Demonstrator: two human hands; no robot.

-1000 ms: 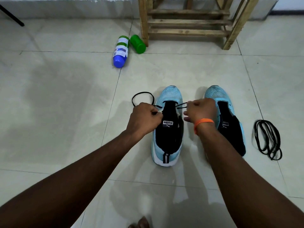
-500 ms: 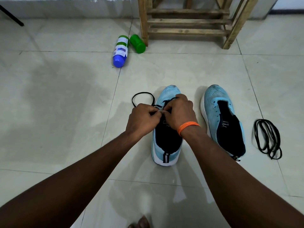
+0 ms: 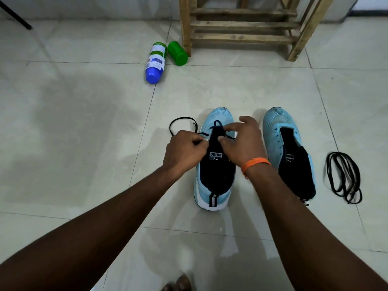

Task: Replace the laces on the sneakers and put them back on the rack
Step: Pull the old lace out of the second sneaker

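The wooden rack [image 3: 241, 28] at the far edge of the floor [image 3: 84, 122] is cut off at the top; I see only its legs and lower slats. A black rod [image 3: 14, 14] pokes in at the far left corner, and I cannot tell what it belongs to. At the near edge, a bit of my foot [image 3: 178, 284] shows.

My left hand [image 3: 184, 149] is curled into a loose fist that hides its fingertips. The black lace [image 3: 182, 122] runs into it, so it pinches the lace beside the eyelets. From there the lace loops out on the floor to the left. My right hand [image 3: 241, 141], with an orange band [image 3: 255, 163] at the wrist, pinches the lace between thumb and forefinger over the tongue, with the other fingers spread. It covers the right row of eyelets on the light-blue sneaker [image 3: 216, 179]. How many eyelets are threaded is hard to make out.

The second sneaker [image 3: 291, 148] stands just beside it, its heel partly behind my right forearm. Both stand on the floor, well apart from the rack. A bundled black lace [image 3: 344, 177] lies on the floor to the right of the 2 sneakers.

2 containers lie on their sides near the rack's left leg: a white bottle [image 3: 155, 61] with a blue cap and a green bottle [image 3: 177, 53]. Their contents cannot be seen.
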